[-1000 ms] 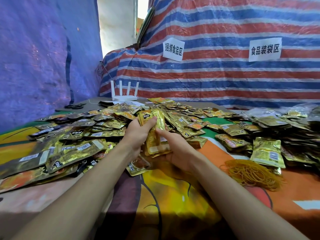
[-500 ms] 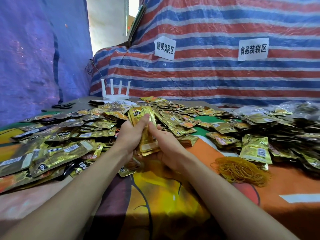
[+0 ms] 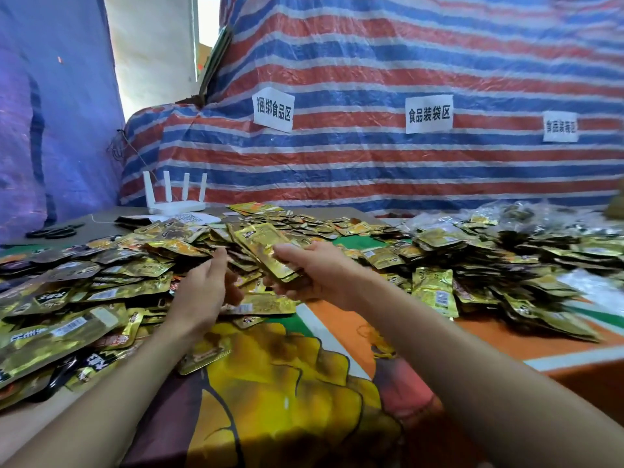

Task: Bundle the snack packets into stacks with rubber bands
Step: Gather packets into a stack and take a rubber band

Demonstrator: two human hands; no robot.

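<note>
Right hand (image 3: pixel 320 275) grips packet stack (image 3: pixel 263 248), fingers hidden beneath; left hand (image 3: pixel 206 292) blurred

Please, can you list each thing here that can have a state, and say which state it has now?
right hand: grips a stack of packets.
stack of packets: held tilted, no rubber band visible on it.
left hand: open, fingers fairly straight, nothing visible in it.
loose packets: scattered in a heap, not bundled.
router: standing on the table, four antennas upright.
</note>
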